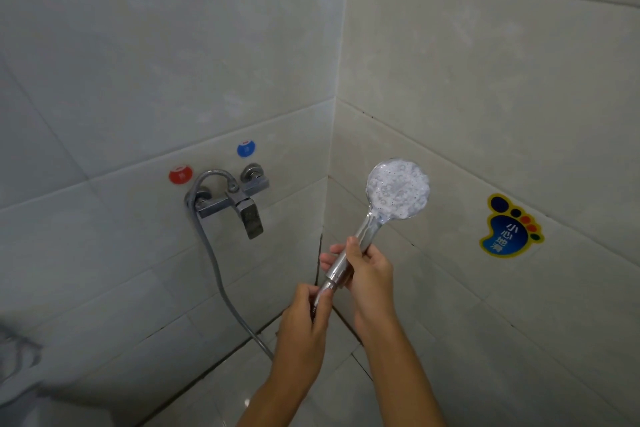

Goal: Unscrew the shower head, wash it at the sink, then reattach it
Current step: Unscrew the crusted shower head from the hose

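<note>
Shower head (pixel 398 189), round and chrome with a pale, bumpy spray face, is held up near the corner where the two glossy tiled walls (pixel 173 62) meet, its slim shiny handle slanting down. The right hand (pixel 367 270) curls around the handle, while the left hand (pixel 306 312) pinches the ribbed metal nut at the handle's lower end, where the hose (pixel 216 270) joins. That grey hose loops from the squared chrome tap (pixel 235 199) on the left wall, under round red and blue stickers; a foot-shaped sticker (pixel 510 227) sits on the right wall.
</note>
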Demonstrator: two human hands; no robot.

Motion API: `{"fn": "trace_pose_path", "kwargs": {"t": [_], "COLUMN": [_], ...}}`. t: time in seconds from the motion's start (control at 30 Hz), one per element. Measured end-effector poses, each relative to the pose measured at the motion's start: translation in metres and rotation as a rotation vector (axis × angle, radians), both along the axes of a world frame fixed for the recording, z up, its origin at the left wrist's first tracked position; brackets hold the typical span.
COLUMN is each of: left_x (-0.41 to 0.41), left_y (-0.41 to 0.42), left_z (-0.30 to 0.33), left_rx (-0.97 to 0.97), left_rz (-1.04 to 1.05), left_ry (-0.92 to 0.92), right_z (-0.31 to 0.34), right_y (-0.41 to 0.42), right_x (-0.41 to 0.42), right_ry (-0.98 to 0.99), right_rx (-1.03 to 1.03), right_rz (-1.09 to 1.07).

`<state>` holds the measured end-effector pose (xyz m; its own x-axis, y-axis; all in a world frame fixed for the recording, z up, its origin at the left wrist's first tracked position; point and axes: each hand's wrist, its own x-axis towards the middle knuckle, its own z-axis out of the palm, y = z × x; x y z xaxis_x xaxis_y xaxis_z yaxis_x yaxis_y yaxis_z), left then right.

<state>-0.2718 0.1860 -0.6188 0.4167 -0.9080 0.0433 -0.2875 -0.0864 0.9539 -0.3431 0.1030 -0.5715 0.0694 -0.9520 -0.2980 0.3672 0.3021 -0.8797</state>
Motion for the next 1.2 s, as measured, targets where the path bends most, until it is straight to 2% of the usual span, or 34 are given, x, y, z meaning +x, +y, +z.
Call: {"fn": "trace_pose_path", "kwargs": {"t": [0.87,1.2], "left_x": [0.006,0.003], "left_y": [-0.004,-0.009], "left_z": [-0.006,-0.007], "left_rx": [-0.013,-0.008], "left_rz": [0.023,0.005], "left_ry": [-0.019,-0.020], "right_z": [-0.002,-0.007], "right_y": [-0.003,-0.007], "right_x": [0.004,0.000], "right_ry": [-0.008,0.083], "right_rx": [0.007,-0.033], "right_rz": [0.036,0.103]}}
